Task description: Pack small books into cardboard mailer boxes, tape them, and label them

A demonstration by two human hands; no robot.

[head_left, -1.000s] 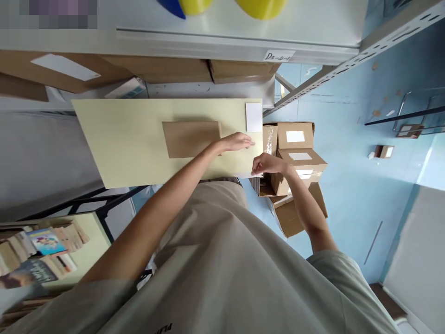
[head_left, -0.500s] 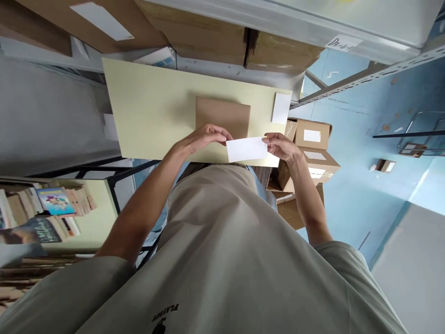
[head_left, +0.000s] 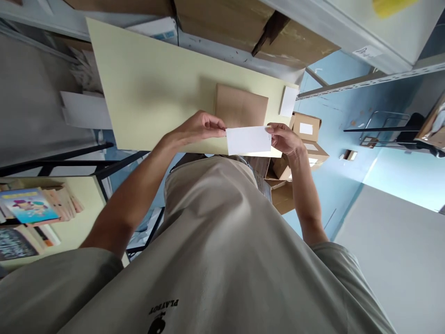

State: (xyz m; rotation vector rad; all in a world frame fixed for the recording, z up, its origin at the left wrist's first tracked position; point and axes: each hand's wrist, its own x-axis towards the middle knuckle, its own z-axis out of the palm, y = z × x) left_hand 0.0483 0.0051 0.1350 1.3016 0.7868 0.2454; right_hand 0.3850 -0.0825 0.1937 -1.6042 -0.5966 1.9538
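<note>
A white rectangular label [head_left: 249, 140] is stretched between my two hands, close to my body. My left hand [head_left: 199, 127] pinches its left edge with thumb and fingertips. On the opposite side, my right hand [head_left: 283, 138] grips the upper right corner between thumb and fingers. Just beyond the label lies a brown cardboard box [head_left: 241, 105] on the pale yellow board [head_left: 149, 93]; the label overlaps its near edge in view. A stack of white labels [head_left: 289, 101] rests at the board's right end.
Large cardboard boxes [head_left: 222, 23] stand on the shelf behind the board. A grey metal shelf beam [head_left: 347, 32] runs across the upper right. Labelled cartons [head_left: 306, 127] are stacked right of the board. Books [head_left: 31, 204] fill a rack at the lower left.
The view has turned and shifted, so the board and box appear at a steeper slant. Both hands still hold the label, which now looks flatter and a little higher in view.
</note>
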